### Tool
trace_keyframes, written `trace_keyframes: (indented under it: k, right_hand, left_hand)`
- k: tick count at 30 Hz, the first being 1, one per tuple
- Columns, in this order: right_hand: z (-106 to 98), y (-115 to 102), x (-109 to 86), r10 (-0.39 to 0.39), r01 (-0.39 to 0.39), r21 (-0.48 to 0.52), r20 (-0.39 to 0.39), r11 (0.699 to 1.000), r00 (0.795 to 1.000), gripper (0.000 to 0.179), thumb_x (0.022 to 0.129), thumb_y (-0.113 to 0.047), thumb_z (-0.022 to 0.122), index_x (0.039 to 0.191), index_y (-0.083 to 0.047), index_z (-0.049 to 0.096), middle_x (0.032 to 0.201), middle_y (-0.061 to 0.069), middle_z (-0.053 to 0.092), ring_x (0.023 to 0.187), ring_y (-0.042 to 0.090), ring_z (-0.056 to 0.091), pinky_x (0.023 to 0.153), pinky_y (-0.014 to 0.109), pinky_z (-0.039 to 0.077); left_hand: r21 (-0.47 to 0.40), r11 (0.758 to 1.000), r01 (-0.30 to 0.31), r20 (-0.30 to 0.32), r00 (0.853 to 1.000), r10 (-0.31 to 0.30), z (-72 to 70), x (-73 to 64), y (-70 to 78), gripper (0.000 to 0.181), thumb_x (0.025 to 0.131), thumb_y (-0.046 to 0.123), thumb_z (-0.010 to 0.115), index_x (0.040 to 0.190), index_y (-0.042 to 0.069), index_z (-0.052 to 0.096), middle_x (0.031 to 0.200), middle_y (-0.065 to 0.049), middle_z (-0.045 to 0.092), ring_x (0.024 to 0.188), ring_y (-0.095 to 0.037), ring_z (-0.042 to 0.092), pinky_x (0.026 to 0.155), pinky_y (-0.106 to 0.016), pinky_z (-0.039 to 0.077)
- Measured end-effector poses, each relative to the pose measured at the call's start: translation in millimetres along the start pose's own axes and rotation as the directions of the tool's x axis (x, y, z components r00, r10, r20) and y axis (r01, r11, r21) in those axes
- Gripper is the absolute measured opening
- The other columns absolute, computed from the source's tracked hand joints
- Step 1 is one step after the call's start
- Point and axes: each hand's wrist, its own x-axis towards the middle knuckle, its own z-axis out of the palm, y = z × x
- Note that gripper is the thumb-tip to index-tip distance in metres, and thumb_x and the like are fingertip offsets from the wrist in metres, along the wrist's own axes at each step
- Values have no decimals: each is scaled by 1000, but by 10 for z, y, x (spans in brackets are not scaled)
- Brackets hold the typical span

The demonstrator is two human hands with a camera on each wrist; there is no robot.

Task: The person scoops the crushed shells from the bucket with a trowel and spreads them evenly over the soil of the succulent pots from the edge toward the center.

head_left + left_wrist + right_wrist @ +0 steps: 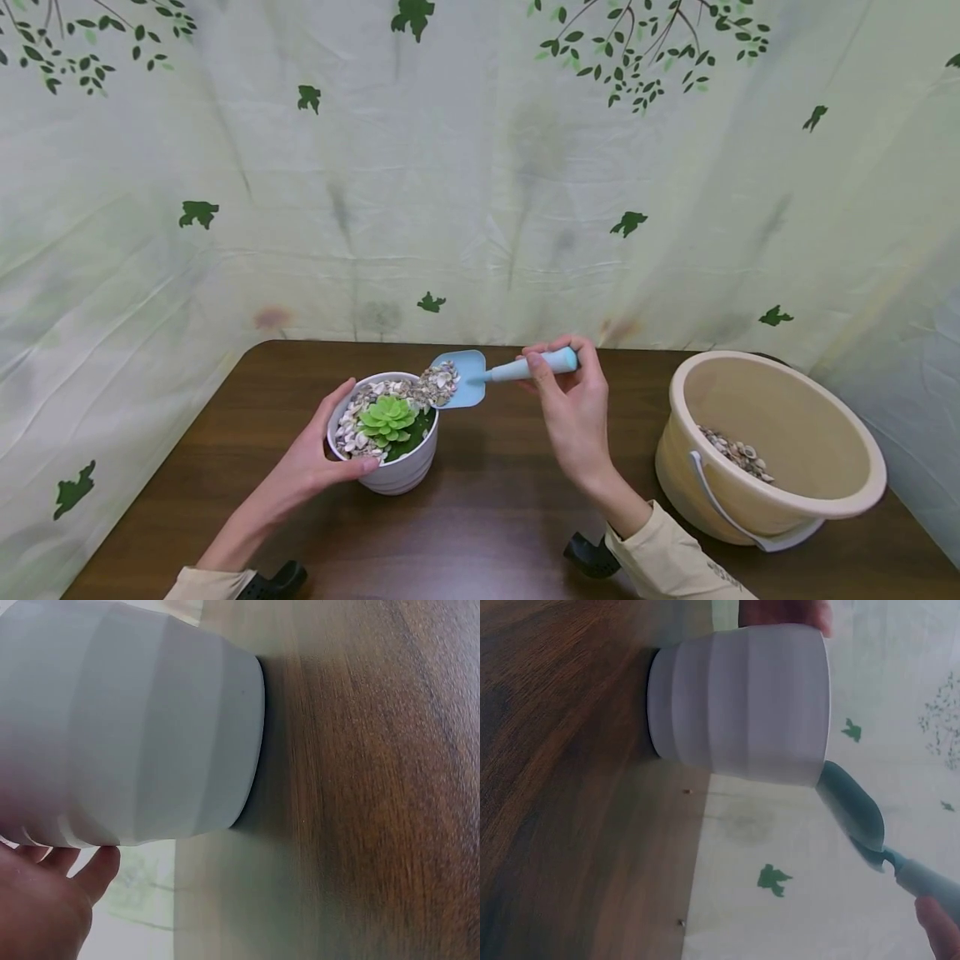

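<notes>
Beneath gravel (438, 383), half-hidden scoop blade (471, 379)

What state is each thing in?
Pot: upright on the table, partly covered inside with pebbles.
Plant: upright in the pot, one side bare of pebbles.
Scoop: loaded with pebbles, tip at the pot.
Left grip: holding the pot.
Right grip: holding the scoop.
Bucket: upright, open, some pebbles inside.
Bucket handle: folded down.
Cloth: hung up, creased.
</notes>
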Motion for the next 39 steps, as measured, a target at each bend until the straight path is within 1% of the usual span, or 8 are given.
trace_keyframes:
  k: [8,13,16,22,28,35,39]
  right_hand:
    - [-7,9,-14,-15,15,7,9,1000,1000,26,94,-4,65,108,6,46,106,28,60,93,33,66,79,44,55]
    - [-8,2,-34,-17,17,15,13,1000,1000,25,95,-2,63,108,7,45,107,28,60,92,33,66,79,44,54]
    - [-5,-7,-43,-22,21,8,22,1000,1000,24,95,-3,63,108,7,45,107,26,61,91,33,66,79,44,55]
    - [3,-24,-62,-31,32,-17,36,999,999,24,94,-5,65,108,4,47,106,21,63,93,34,65,79,43,55]
    - [7,-24,-69,-34,35,-38,35,999,999,24,94,-5,65,108,4,47,106,19,63,94,34,65,79,42,55]
    - [6,-30,-63,-42,44,-62,33,997,999,24,94,-6,65,107,4,48,106,19,64,94,34,65,78,43,55]
    - [10,-46,-56,-49,52,-85,36,995,998,23,94,-5,65,107,4,49,106,17,65,95,32,65,78,41,55]
  left_hand:
    - [-6,1000,11,3,1000,-11,2,-6,-14,100,79,15,79,157,20,18,151,-17,29,128,-33,36,91,-18,38]
    - [-52,999,6,21,1000,-5,-15,-4,-20,98,80,12,77,157,21,17,153,-17,26,129,-34,34,92,-19,39]
    - [-69,998,3,30,1000,-1,-26,-1,-22,97,81,11,76,157,20,16,153,-17,24,129,-35,33,91,-19,40]
    - [-52,999,2,31,1000,0,-24,10,-24,97,81,13,76,157,21,17,154,-17,24,130,-34,34,91,-19,39]
    - [-39,999,-15,16,1000,15,-13,9,-37,97,80,12,78,157,21,18,153,-17,27,129,-34,34,92,-18,38]
    - [-63,998,-11,15,1000,12,7,21,-38,103,78,11,80,157,26,16,153,-16,25,131,-34,33,92,-18,38]
    - [4,1000,-4,3,1000,4,13,11,-13,103,77,14,82,157,24,18,153,-15,23,132,-34,31,94,-20,35]
